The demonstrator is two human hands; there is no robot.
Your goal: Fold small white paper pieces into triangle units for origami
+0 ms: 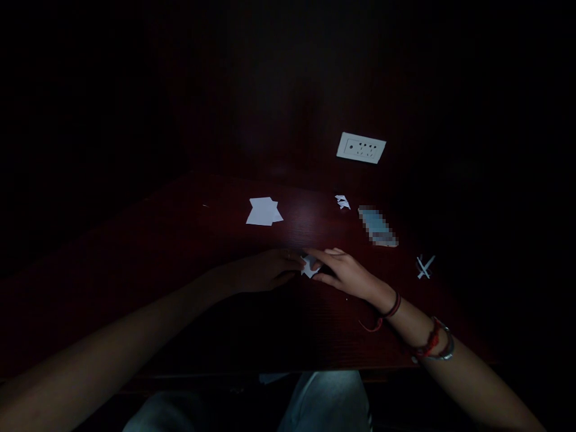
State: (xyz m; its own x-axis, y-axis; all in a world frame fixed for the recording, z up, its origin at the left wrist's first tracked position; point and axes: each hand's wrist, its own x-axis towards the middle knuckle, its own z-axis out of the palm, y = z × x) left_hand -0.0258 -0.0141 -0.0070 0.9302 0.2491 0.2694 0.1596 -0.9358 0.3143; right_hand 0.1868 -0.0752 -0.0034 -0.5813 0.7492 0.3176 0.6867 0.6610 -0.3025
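Note:
A small white piece of folded paper (309,267) lies at the middle of the dark red table, between my two hands. My left hand (272,270) reaches in from the left, its fingertips on the paper's left edge; this hand is in shadow. From the right, my right hand (344,271) curves over the paper, with thumb and fingers closed about its right side. Part of the paper is hidden under the fingers.
White paper sheets (262,212) lie overlapped beyond my left hand. Further right are small folded paper pieces (342,202), a pixelated phone-shaped object (378,227) and crossed paper strips (424,267). A socket plate (361,148) sits on the wall behind the table (189,222).

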